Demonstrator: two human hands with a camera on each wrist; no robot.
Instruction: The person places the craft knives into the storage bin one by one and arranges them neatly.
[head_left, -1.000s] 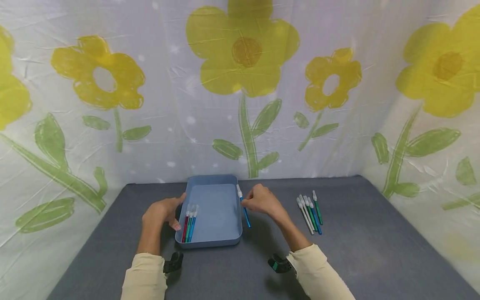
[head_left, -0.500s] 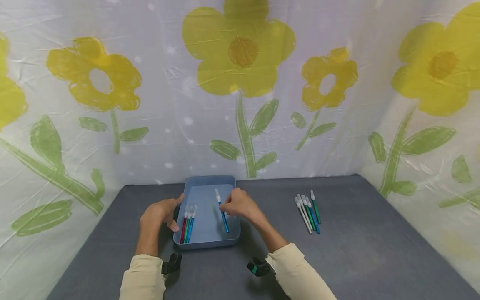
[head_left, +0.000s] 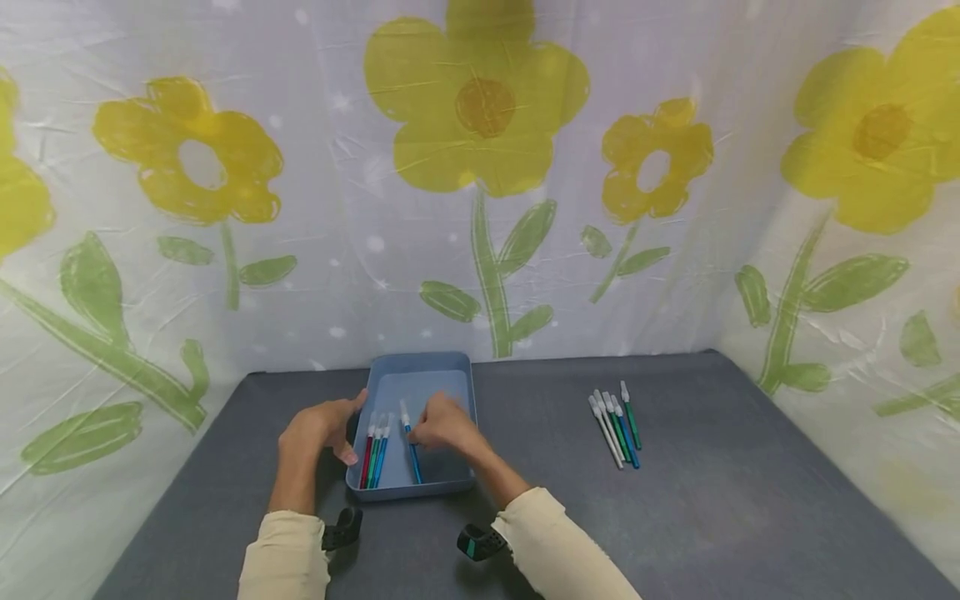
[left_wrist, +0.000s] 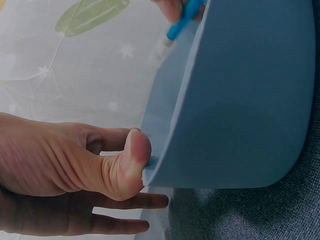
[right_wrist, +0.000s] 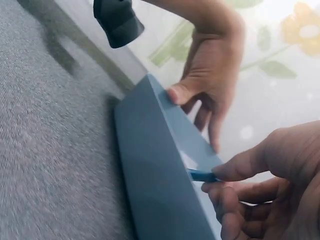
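You have one blue-grey tray [head_left: 438, 379] and nine capped markers in sight. Your right hand [head_left: 444, 423] pinches a blue marker [head_left: 415, 463] between thumb and fingers, inside the tray's rim; your left hand [head_left: 317, 425] grasps nothing, its fingers spread and fairly straight, with the thumb touching the tray's left side near the front corner. Three markers lie side by side along that same side: a red one [head_left: 367, 460], a green one [head_left: 374, 463] and a second blue one [head_left: 382, 457]. Well apart, on the table to the right of the tray, five more sit in a loose bunch: two silver markers [head_left: 609, 437], two green markers [head_left: 633, 427] and one blue.

Your right hand is blurred in the head view (the right wrist view shows the pinch better), and whether the held marker touches the tray's floor you cannot tell. From your left wrist, the tray wall hides the three markers, and the right hand is cut off at the top edge.

The table [head_left: 712, 467] is covered in dark grey woven cloth. Around it hangs a pale, creased curtain [head_left: 322, 250] printed with five yellow flowers, the outer two cropped by the frame. Two cream sleeves [head_left: 562, 546] and two black wrist cameras [head_left: 480, 543] show below.
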